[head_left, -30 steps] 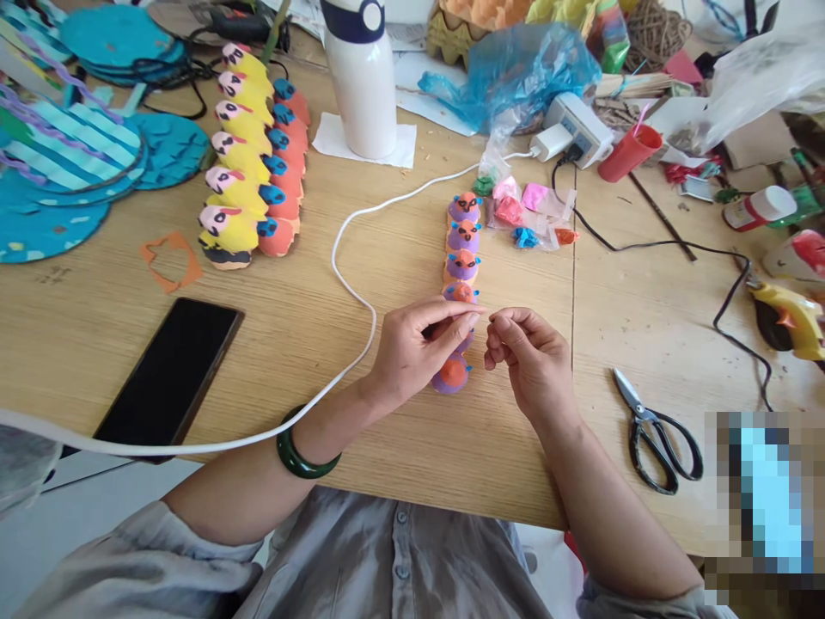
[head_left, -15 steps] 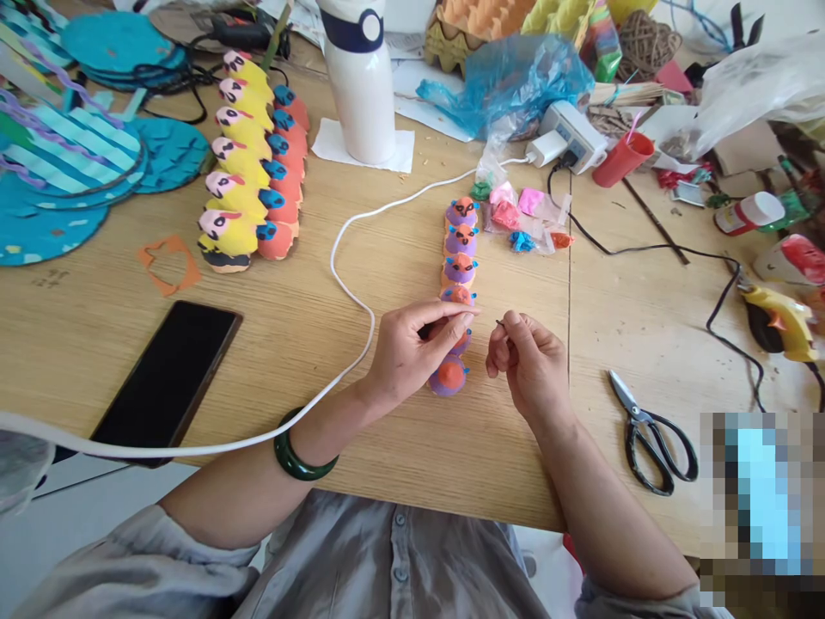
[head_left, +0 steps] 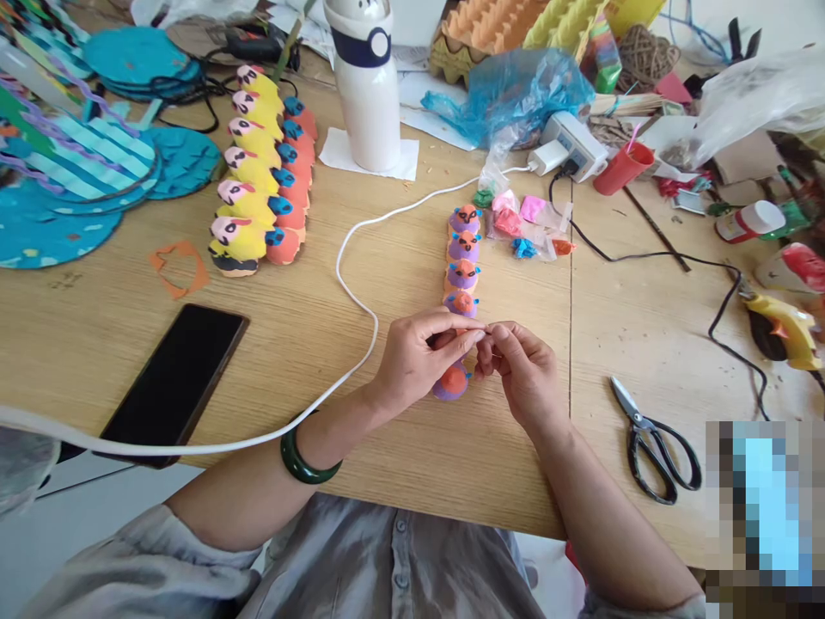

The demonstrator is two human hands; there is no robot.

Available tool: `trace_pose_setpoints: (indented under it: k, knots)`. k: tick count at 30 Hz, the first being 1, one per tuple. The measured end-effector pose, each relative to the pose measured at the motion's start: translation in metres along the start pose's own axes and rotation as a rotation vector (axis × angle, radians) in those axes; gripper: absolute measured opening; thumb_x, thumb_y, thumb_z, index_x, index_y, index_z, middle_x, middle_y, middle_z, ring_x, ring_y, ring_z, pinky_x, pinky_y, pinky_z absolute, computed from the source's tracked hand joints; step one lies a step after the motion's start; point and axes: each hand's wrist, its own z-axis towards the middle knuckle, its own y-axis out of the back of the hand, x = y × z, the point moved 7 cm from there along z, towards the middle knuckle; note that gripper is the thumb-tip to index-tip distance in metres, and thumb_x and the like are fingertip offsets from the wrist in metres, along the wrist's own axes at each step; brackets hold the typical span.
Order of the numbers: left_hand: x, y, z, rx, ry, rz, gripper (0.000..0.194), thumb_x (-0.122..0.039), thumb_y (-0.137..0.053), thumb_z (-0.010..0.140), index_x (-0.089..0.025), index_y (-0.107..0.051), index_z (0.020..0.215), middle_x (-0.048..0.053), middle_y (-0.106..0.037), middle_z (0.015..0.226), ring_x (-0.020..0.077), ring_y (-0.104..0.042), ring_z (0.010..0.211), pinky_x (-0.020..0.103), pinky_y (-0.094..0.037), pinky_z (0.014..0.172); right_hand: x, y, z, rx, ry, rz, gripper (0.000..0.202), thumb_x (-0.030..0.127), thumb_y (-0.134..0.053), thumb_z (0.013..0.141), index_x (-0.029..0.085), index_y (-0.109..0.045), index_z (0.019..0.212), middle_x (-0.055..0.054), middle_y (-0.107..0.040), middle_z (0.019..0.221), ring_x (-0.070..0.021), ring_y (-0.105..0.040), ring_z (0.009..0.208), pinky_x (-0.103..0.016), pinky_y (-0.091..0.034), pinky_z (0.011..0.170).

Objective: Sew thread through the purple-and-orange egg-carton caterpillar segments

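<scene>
A row of purple and orange egg-carton cups (head_left: 464, 247) runs away from me, with blue bits at the sides. The far cups bear dark markings; the nearer visible ones show plain orange tops. Over the near end of the row, my left hand (head_left: 409, 357) is closed in a pinch, hiding some cups. My right hand (head_left: 528, 374) meets it at the fingertips, also pinched, on a tiny dark strip (head_left: 488, 333). Whether the left fingers hold anything is too small to tell. Small bags of coloured clay (head_left: 509, 222) lie beyond the row.
Scissors (head_left: 654, 443) lie at the right, a phone (head_left: 177, 378) at the left. A white cable (head_left: 339, 262) crosses the table. Painted yellow carton figures (head_left: 248, 180), a white bottle (head_left: 370, 103), a red cup (head_left: 623, 168) and a yellow glue gun (head_left: 783, 322) stand or lie around.
My right hand has moved left, carrying the tiny dark strip, until its fingertips met those of my left hand. The view has shifted slightly.
</scene>
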Motion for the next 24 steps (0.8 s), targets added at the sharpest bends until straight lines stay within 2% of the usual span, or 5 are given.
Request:
trace_pose_setpoints:
  k: [3,9,15,19,24]
  knots:
    - [-0.0027,0.0015,0.0003,-0.029,-0.031,-0.024,0.008,-0.02,-0.075,0.089,-0.018,-0.082,0.092,-0.001,-0.074,0.073,0.0072,-0.057,0.061,0.018,-0.045,0.06,-0.001,-0.0018,0.0003,0.03,-0.021,0.026,0.033,0.054,-0.074,0.087,0.021,-0.073,0.083,0.004,-0.062,0.062,-0.0093,-0.057,0.052,-0.024,-0.054,0.052]
    - [-0.0033,0.0014,0.0001,-0.028,-0.03,-0.026,0.007,-0.022,-0.078,0.087,-0.018,-0.081,0.084,-0.002,-0.072,0.069,0.0069,-0.055,0.058,0.019,-0.045,0.057,0.0003,-0.0029,-0.0014,0.028,-0.024,0.006,0.032,0.049,-0.081,0.083,0.02,-0.071,0.072,0.004,-0.063,0.061,-0.0091,-0.056,0.052,-0.025,-0.054,0.053]
    - [0.0035,0.0005,-0.0009,-0.006,0.086,-0.092,0.025,-0.033,-0.077,0.089,-0.02,-0.082,0.109,-0.001,-0.073,0.072,0.0102,-0.061,0.063,0.021,-0.051,0.062,0.0013,-0.0026,-0.0018,0.014,-0.005,0.014,0.034,0.052,-0.077,0.085,0.021,-0.072,0.073,0.003,-0.062,0.059,-0.0095,-0.056,0.052,-0.025,-0.054,0.052]
    - [0.0028,-0.0029,-0.0001,0.025,0.086,-0.128,0.013,-0.029,-0.078,0.087,-0.019,-0.083,0.092,0.002,-0.078,0.081,0.0117,-0.068,0.071,0.021,-0.055,0.068,0.0005,-0.0022,-0.0015,0.013,-0.007,0.013,0.035,0.052,-0.077,0.085,0.021,-0.07,0.071,0.003,-0.062,0.06,-0.0095,-0.057,0.052,-0.025,-0.054,0.053]
    - [0.003,-0.0012,0.001,-0.011,0.086,-0.122,0.012,-0.027,-0.075,0.089,-0.018,-0.081,0.084,0.001,-0.074,0.071,0.0103,-0.066,0.065,0.019,-0.052,0.062,0.0003,-0.0042,-0.0022,0.038,-0.028,0.028,0.034,0.052,-0.074,0.088,0.021,-0.072,0.077,0.003,-0.063,0.063,-0.0096,-0.058,0.054,-0.025,-0.054,0.054]
